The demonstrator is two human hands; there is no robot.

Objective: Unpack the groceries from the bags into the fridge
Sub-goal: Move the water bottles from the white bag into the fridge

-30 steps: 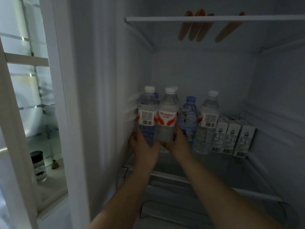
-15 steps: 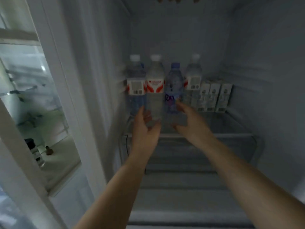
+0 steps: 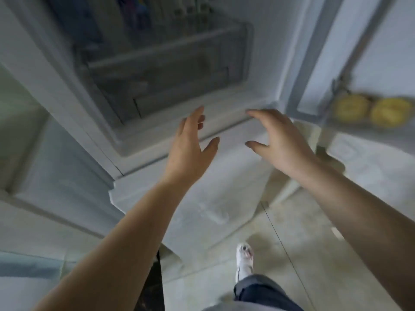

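Fridge [image 3: 265, 70]: it fills the upper half of the view with its door open, pale inner walls running down to a white sill at the bottom of the compartment.
Floor [image 3: 314, 232]: glossy light tiles, a dark grout line running diagonally across them below the fridge.
Drawer [image 3: 170, 70]: a clear bin low in the fridge, its front rail facing the person — contents too blurred to tell.
Door shelf [image 3: 368, 125]: on the right, carrying two round yellow items [image 3: 370, 108] side by side; blurred, possibly lemons.
Groceries [image 3: 179, 7]: bottles and cartons stand at the very top edge of the view, on the shelf above the drawer, smeared by motion.
Leg and shoe [image 3: 244, 261]: dark trouser cuff and a white shoe on the tiles, bottom centre.
Left hand [image 3: 190, 144]: reaching forward just in front of the fridge sill, fingers straight and close together, thumb spread off to the side — holding nothing.
Right hand [image 3: 280, 138]: beside the left, apart from it, fingers loosely arched and pointing left, thumb out below — nothing in its grasp either.
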